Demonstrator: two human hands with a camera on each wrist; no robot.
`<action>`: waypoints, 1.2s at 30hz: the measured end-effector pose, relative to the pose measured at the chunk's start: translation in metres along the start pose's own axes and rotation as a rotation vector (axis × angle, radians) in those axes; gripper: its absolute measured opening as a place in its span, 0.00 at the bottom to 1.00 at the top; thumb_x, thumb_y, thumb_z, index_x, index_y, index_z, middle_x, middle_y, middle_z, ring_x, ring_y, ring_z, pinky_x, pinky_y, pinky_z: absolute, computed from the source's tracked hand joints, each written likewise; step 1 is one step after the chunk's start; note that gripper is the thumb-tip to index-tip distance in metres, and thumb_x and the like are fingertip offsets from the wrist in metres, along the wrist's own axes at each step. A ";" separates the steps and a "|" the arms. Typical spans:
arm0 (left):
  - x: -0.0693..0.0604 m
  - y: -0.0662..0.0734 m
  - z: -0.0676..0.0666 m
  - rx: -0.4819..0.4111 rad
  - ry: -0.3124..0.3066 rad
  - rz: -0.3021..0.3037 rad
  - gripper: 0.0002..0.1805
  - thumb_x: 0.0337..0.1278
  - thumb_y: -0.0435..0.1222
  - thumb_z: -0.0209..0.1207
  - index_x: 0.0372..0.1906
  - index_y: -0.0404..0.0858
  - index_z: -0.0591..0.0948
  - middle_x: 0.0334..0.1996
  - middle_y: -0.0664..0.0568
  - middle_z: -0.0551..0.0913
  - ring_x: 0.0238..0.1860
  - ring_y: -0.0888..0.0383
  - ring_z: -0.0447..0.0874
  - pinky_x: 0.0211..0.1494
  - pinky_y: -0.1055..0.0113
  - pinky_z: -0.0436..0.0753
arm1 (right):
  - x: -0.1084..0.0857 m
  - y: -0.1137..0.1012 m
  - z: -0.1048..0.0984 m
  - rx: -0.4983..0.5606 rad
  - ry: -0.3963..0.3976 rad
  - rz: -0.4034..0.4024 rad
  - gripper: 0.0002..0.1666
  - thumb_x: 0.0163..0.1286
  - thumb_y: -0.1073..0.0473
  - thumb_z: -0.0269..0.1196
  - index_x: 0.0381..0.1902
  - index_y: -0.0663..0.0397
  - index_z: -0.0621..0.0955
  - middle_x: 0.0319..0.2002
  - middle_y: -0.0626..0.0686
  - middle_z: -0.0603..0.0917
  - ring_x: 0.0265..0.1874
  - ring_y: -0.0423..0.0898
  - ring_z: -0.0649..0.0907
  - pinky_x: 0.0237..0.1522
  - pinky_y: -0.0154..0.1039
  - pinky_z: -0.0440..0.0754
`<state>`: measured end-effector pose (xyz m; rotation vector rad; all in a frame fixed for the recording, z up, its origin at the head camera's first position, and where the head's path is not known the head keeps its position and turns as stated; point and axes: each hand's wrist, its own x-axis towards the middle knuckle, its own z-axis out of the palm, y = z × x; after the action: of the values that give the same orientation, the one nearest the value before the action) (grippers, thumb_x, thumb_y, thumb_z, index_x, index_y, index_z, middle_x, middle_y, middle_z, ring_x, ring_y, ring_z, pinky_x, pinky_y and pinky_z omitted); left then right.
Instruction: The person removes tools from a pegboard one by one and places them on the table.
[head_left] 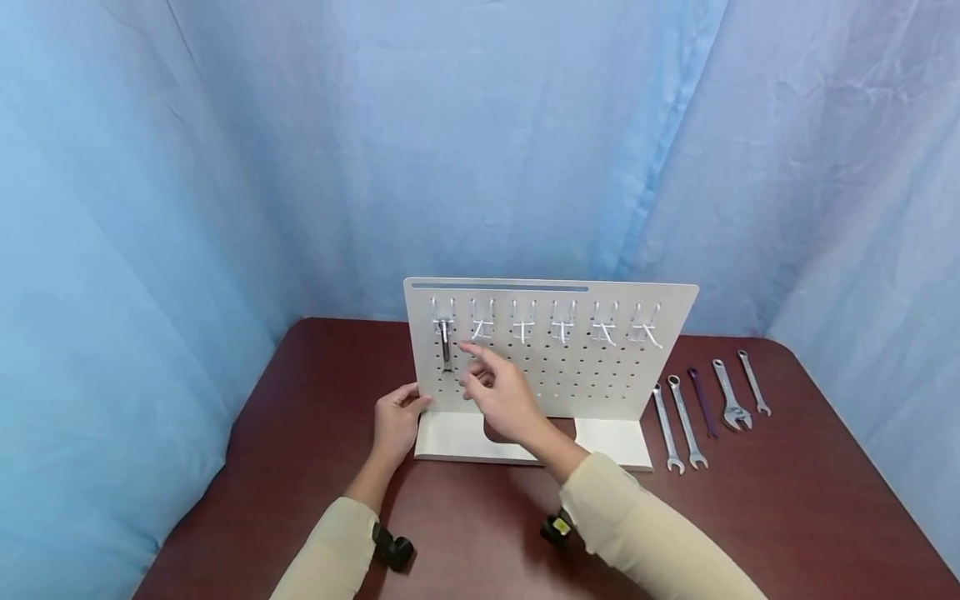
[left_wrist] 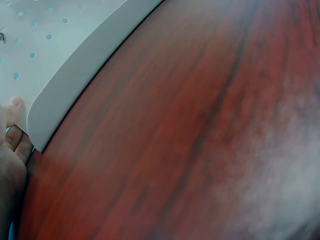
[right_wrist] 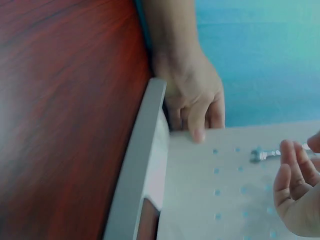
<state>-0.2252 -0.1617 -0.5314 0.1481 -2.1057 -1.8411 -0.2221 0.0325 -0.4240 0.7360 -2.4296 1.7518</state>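
Observation:
A slim silver metal tool (head_left: 446,350) hangs from the leftmost hook of a white pegboard (head_left: 600,358); its exact kind is hard to make out. My right hand (head_left: 498,396) is just right of it, index finger extended toward it and the other fingers bent, with nothing held. In the right wrist view, the tool's lower end (right_wrist: 260,155) shows beyond those fingers (right_wrist: 295,175). With my left hand (head_left: 397,423) I grip the board's lower left edge, thumb (left_wrist: 15,105) on the front face and the other fingers behind.
Several white double-wire hooks (head_left: 562,321) run along the board's upper part. On the brown table (head_left: 810,500), right of the stand, lie several combination wrenches (head_left: 686,421), one purple wrench (head_left: 703,402) and an adjustable wrench (head_left: 731,400). Blue curtains (head_left: 480,150) surround the table.

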 end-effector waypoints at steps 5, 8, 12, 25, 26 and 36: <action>0.001 -0.002 -0.001 -0.023 -0.008 0.017 0.11 0.56 0.25 0.69 0.45 0.27 0.87 0.34 0.39 0.86 0.31 0.63 0.81 0.35 0.74 0.80 | 0.020 -0.009 0.021 0.143 0.029 0.087 0.21 0.72 0.67 0.59 0.63 0.61 0.78 0.35 0.60 0.86 0.26 0.47 0.85 0.30 0.34 0.80; 0.002 -0.002 -0.003 -0.026 0.004 0.036 0.10 0.56 0.25 0.69 0.44 0.28 0.88 0.33 0.41 0.85 0.31 0.63 0.79 0.34 0.75 0.79 | 0.029 -0.010 0.032 0.222 0.036 0.127 0.16 0.72 0.64 0.62 0.56 0.65 0.80 0.30 0.57 0.85 0.23 0.45 0.84 0.31 0.35 0.80; 0.001 0.000 -0.003 -0.028 0.008 0.042 0.10 0.55 0.24 0.68 0.44 0.27 0.87 0.32 0.43 0.85 0.31 0.63 0.79 0.34 0.76 0.78 | 0.035 -0.009 0.042 0.235 0.034 0.158 0.12 0.74 0.61 0.62 0.46 0.67 0.82 0.22 0.49 0.80 0.18 0.41 0.79 0.28 0.34 0.78; -0.007 0.024 -0.003 0.010 -0.009 0.022 0.12 0.56 0.21 0.67 0.46 0.23 0.85 0.37 0.36 0.86 0.34 0.60 0.82 0.35 0.76 0.79 | 0.007 -0.027 0.030 0.102 0.090 0.073 0.11 0.73 0.65 0.60 0.33 0.66 0.84 0.17 0.46 0.72 0.18 0.39 0.71 0.22 0.32 0.68; -0.009 0.031 -0.004 0.018 -0.015 0.019 0.12 0.56 0.21 0.66 0.46 0.22 0.85 0.38 0.35 0.86 0.35 0.59 0.82 0.36 0.76 0.79 | 0.005 -0.028 0.030 0.091 0.089 0.066 0.10 0.73 0.65 0.60 0.33 0.66 0.84 0.17 0.46 0.72 0.18 0.40 0.71 0.22 0.32 0.68; -0.004 0.010 0.000 0.014 -0.007 0.014 0.12 0.57 0.22 0.66 0.47 0.23 0.85 0.38 0.35 0.87 0.35 0.58 0.83 0.35 0.76 0.79 | -0.011 -0.032 0.029 0.070 0.114 0.021 0.09 0.72 0.65 0.62 0.30 0.61 0.85 0.18 0.46 0.72 0.20 0.39 0.71 0.23 0.32 0.68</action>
<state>-0.2201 -0.1594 -0.5220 0.1308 -2.1194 -1.8216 -0.1926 0.0023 -0.4092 0.6015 -2.3213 1.8415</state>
